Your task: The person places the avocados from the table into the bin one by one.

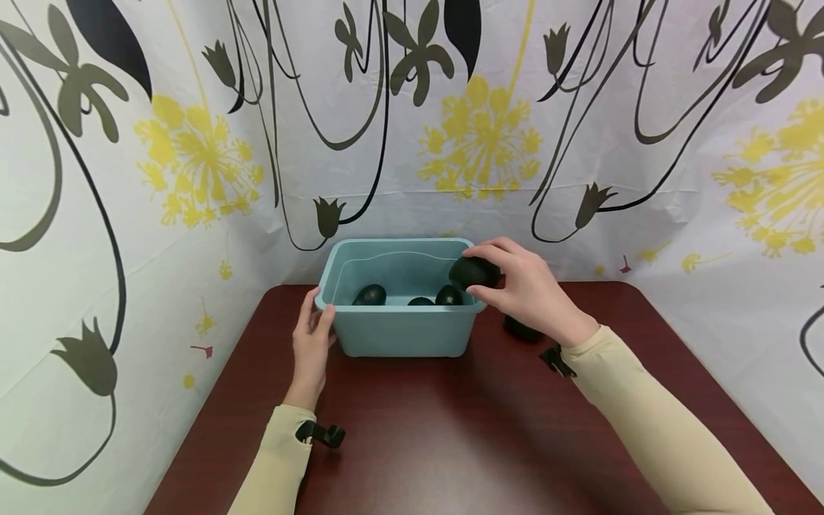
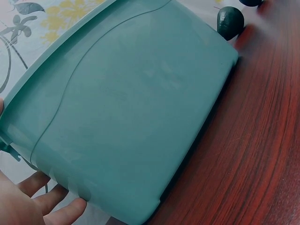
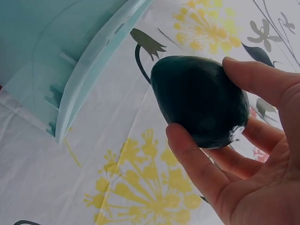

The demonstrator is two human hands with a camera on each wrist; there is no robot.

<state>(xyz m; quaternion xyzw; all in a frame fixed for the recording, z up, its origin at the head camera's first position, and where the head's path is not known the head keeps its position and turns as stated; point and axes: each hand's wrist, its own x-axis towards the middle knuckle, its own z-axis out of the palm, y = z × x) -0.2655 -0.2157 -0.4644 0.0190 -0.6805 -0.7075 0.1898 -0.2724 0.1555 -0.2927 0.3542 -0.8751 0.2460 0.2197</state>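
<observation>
A light blue bin stands at the back of the table, with several dark green avocados inside, one of them at the left. My left hand grips the bin's left end, thumb at the front rim; the left wrist view shows its fingers against the bin wall. Above the bin's right rim, my right hand holds a dark avocado between thumb and fingers. In the right wrist view that avocado is beside the bin's rim, apart from it.
Right of the bin, another dark avocado lies on the reddish-brown table, partly hidden under my right hand. In the left wrist view, an avocado and part of a second dark one show beyond the bin. A flower-patterned sheet hangs behind and at the sides.
</observation>
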